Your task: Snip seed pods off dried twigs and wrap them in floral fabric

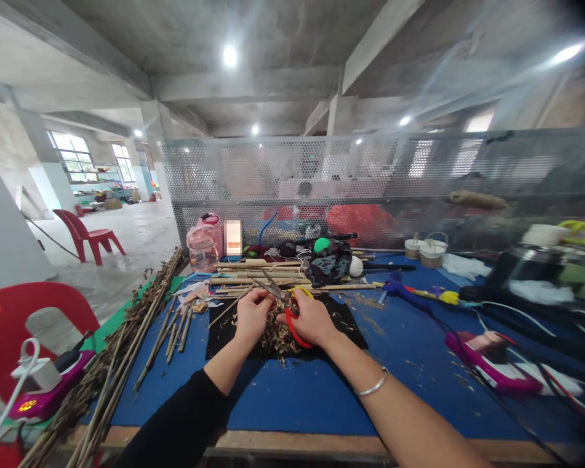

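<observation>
My right hand [314, 318] is closed around the handles of a pair of scissors [297, 330], one loop red and the other yellow. The metal blades are apart and point up and left, near the fingertips of my left hand [253, 315]. Those fingers are pinched on a thin dry stalk [230, 311] that slants down to the left; its end inside the fingers is hidden. Below both hands a heap of dry brown plant bits [279, 339] lies on a black cloth [219, 338].
Cut sticks [182, 331] and long dried stems [127, 351] lie to the left. Bamboo rods [258, 265], a pink-lidded jug [203, 250] and a black bundle [329, 263] are behind. On the right are small white buckets [432, 252] and a purple power strip [497, 370] with cables.
</observation>
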{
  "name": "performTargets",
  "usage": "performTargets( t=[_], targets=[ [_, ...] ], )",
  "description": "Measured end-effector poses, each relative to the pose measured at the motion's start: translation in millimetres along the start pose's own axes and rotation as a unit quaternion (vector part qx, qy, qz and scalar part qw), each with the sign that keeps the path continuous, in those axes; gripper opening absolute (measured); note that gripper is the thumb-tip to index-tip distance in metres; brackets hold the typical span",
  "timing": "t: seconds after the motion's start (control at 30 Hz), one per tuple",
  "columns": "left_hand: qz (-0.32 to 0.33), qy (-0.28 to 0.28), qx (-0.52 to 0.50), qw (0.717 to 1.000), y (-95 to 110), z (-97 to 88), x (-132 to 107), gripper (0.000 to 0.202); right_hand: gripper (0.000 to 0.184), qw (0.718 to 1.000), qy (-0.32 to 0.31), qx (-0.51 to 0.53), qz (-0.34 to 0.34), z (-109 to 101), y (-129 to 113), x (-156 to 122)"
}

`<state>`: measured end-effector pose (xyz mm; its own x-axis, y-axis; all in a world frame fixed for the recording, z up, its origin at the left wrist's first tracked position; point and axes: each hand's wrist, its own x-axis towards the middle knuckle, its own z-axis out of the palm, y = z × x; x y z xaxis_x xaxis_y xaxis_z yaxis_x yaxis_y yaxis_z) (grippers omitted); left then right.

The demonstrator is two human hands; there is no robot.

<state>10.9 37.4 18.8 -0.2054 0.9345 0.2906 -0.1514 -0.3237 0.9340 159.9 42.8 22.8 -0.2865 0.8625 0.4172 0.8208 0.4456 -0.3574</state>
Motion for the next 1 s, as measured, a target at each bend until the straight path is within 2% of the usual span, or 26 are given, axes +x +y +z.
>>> performTargets(
  t=[0.23, 0.5, 0.6, 0.7, 0.8, 1.0],
  targets=[
    [0.024, 0.001, 0.036, 0.999, 0.3, 0.2, -0.9, 0.011, 0.034, 1.0, 0.001, -0.011, -0.016, -0.3, 0.4, 2.4],
    [0.017, -0.002, 0.044, 0.999, 1.6, -3.2, 2.0, 0.02, 0.036, 1.0, 0.007, -0.004, -0.025, 1.5, 11.1, 7.4],
    [-0.015, -0.017, 0.026, 0.999, 0.2, -2.9, 3.6, 0.021, 0.035, 0.999, -0.017, 0.036, -0.02, 0.1, 14.4, 7.1],
    [-0.076, -0.027, -0.049, 0.996, -0.9, -0.9, 4.6, 0.028, 0.033, 0.992, -0.054, 0.112, -0.024, -0.8, 18.4, 8.1],
    [-0.117, -0.014, -0.124, 0.985, 0.4, 1.0, 5.0, 0.039, 0.031, 0.985, -0.068, 0.155, -0.026, -1.4, 22.3, 10.7],
    [-0.136, -0.017, -0.16, 0.977, 4.5, 0.7, 5.2, 0.041, 0.027, 0.997, -0.048, 0.061, 0.015, -4.9, 21.4, 10.7]
  ],
)
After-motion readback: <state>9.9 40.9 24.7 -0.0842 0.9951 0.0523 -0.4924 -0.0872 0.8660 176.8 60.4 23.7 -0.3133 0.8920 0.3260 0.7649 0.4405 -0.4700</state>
